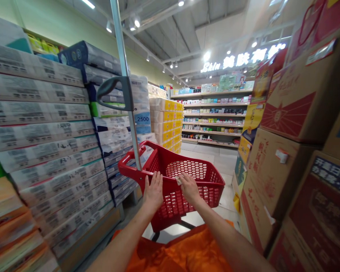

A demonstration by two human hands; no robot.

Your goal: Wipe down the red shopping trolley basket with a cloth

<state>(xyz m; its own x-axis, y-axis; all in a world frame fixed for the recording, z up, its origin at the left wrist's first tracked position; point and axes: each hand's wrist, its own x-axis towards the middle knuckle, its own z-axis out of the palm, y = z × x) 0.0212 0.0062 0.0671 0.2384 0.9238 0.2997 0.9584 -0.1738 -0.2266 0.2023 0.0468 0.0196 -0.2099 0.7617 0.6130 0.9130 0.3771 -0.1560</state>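
A red plastic shopping basket (174, 202) with a perforated body and a tall metal pull handle (121, 45) stands in front of me. The grey grip (127, 94) sits partway up that handle. My left hand (153, 192) lies against the basket's near rim, fingers stretched out and holding nothing. To its right, my right hand (189, 188) presses on the same rim with bent fingers. A small pale cloth (178, 180) shows at those fingertips; most of it is hidden under the hand.
Stacked tissue packs (53, 143) rise on the left, with yellow-and-white packs (167, 121) farther on. Cardboard boxes (280, 162) are piled high on the right. Across the back, shelves (215, 107) hold small goods. A pale floor (215, 155) runs between the stacks.
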